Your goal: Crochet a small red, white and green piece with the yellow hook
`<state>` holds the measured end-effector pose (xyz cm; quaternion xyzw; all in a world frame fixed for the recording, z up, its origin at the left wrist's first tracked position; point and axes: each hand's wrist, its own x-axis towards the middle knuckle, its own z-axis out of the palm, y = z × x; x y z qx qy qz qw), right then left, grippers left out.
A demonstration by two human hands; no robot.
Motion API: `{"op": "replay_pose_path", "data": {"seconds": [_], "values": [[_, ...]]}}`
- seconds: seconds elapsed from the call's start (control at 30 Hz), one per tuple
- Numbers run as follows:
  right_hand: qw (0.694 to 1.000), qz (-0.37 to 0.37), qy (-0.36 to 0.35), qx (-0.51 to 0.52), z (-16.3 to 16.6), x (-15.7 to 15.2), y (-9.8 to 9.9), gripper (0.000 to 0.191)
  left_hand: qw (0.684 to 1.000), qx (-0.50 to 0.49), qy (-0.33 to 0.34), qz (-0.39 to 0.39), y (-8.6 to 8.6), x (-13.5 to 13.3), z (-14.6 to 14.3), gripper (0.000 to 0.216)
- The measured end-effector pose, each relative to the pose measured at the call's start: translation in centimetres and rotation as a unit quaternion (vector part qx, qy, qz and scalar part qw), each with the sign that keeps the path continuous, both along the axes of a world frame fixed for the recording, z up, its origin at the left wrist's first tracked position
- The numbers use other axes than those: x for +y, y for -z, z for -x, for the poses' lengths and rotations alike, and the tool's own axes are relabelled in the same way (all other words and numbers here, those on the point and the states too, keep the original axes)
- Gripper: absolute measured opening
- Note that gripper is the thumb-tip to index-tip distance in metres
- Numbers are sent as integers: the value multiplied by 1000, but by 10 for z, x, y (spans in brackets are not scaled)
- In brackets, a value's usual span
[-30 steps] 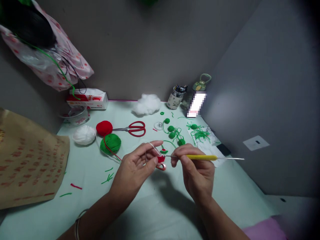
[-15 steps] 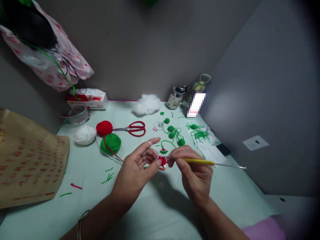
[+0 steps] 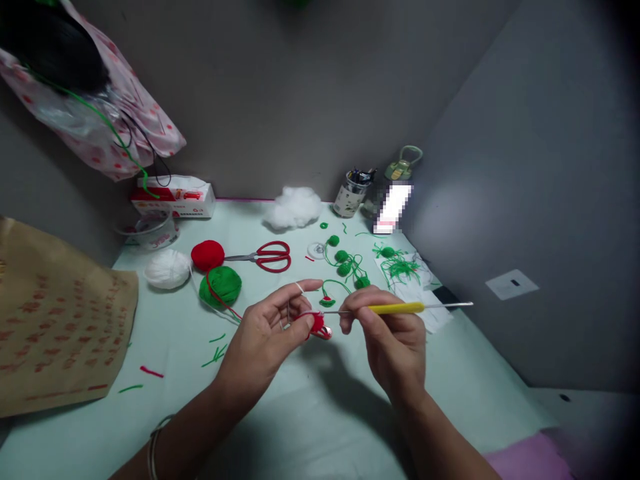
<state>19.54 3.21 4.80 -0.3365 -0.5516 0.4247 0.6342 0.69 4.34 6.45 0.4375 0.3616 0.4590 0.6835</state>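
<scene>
My left hand (image 3: 273, 330) pinches a small red crochet piece (image 3: 317, 324) between thumb and fingers, with white yarn looped round the raised index finger. A small clip-like thing, too small to make out well, hangs at the piece's lower edge. My right hand (image 3: 393, 337) grips a crochet hook (image 3: 397, 309) by its yellow handle. The hook's metal shaft reaches left to the top of the red piece. Strands of red and white yarn run from my left hand back towards the red ball (image 3: 207, 256) and the white ball (image 3: 167, 269). A green ball (image 3: 221, 287) lies beside them.
Red-handled scissors (image 3: 273, 257) lie behind my hands. White stuffing (image 3: 294, 208), a pen holder (image 3: 351, 193), a bottle (image 3: 403, 163) and a lit phone (image 3: 393, 208) stand at the back. Small green crochet balls (image 3: 342, 257) lie mid-table. A brown paper bag (image 3: 65, 333) is at left.
The hook has turned closer to level, with more of its shaft showing between my hands. My left hand and the red piece have shifted slightly left.
</scene>
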Motion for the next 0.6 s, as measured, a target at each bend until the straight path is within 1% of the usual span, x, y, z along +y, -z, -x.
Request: {"op": "replay_pose_path", "data": {"seconds": [0.1,0.2,0.4,0.47,0.6], "values": [[999,27,-14,35,1,2,-3,10,1000,-6,3,11,1,0,1,30],[998,32,-19,48,2,3,-6,10,1000,-14,7,14,2,0,0,31],[1000,-18,0,-5,-1,-1,-2,14,999,-13,14,26,3,0,1,30],[1000,-22,-3,-16,-3,-1,-1,14,999,-24,21,38,3,0,2,30],[999,14,-27,14,-4,1,-5,12,996,-51,54,54,3,2,5,27]]}}
